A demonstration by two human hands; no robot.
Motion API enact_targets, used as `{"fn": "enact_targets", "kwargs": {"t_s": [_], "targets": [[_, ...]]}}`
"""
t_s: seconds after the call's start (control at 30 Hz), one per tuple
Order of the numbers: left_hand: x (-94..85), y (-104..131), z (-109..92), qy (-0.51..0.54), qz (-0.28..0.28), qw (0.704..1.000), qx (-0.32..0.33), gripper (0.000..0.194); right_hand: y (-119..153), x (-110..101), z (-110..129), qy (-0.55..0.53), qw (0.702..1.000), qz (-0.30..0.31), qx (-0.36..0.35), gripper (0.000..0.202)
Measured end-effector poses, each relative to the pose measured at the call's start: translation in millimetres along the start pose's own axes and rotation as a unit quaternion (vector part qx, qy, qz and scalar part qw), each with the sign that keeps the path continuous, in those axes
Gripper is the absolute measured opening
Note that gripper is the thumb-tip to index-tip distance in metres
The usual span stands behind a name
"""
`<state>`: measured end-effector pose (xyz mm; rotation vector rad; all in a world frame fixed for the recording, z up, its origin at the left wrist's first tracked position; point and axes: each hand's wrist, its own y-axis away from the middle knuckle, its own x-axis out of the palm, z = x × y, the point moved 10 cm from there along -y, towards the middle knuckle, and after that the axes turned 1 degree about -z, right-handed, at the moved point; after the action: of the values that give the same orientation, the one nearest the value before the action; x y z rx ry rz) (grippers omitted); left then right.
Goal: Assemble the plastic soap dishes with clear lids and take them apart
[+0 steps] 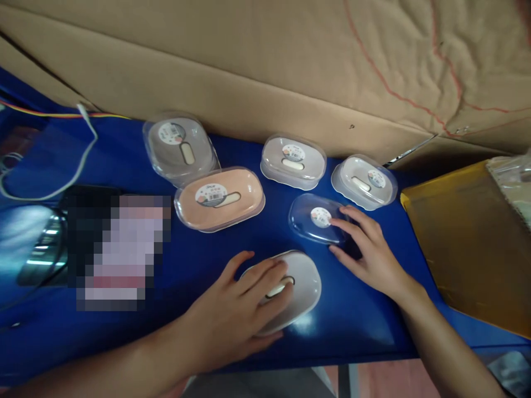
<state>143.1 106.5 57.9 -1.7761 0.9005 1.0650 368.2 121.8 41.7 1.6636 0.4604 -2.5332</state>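
Observation:
My left hand (249, 298) lies with spread fingers over a pale grey oval box (305, 282) near the front edge, its fingertips by the white oval piece in the middle. My right hand (369, 249) touches a clear plastic cover (301, 218) with a round label, fingers apart at its right side. Behind them stand grey boxes under clear covers: one at the back left (174, 152), one at the back centre (271, 157) and one at the right (384, 190). A peach box (188, 202), also covered, sits left of centre.
On the blue table (199, 271), a phone-like object with a blurred screen (124, 249) lies at left, near a white cable (77, 171). A yellow-brown container (464, 243) stands at right. Brown cardboard (249, 61) lines the back.

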Motion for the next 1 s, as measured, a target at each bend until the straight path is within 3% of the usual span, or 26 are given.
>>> {"fn": "enact_targets", "kwargs": {"t_s": [0.13, 0.3, 0.4, 0.87, 1.0], "targets": [[0.0, -3.5, 3.3, 0.005, 0.011, 1.0, 0.001, 0.047, 3.2, -10.0, 13.4, 0.039, 0.999, 0.0, -0.025, 0.057], [-13.4, -7.5, -1.7, 0.087, -0.024, 0.996, 0.027, 0.03, 18.1, 6.3, 84.8, -0.02, 0.976, 0.095, -0.195, 0.077], [-14.4, -9.8, -3.4, 0.108, -0.022, 0.994, 0.027, 0.021, 18.9, 12.7, 106.1, -0.055, 0.968, 0.103, -0.222, 0.061], [-7.8, -10.8, -2.2, 0.134, -0.033, 0.99, 0.042, 0.012, 14.2, 1.4, 106.2, -0.095, 0.971, 0.042, -0.217, 0.036], [-14.2, -3.9, -5.7, 0.088, -0.08, 0.991, 0.054, 0.037, 15.5, -14.7, 96.7, -0.069, 0.973, 0.022, -0.218, 0.036]]}}
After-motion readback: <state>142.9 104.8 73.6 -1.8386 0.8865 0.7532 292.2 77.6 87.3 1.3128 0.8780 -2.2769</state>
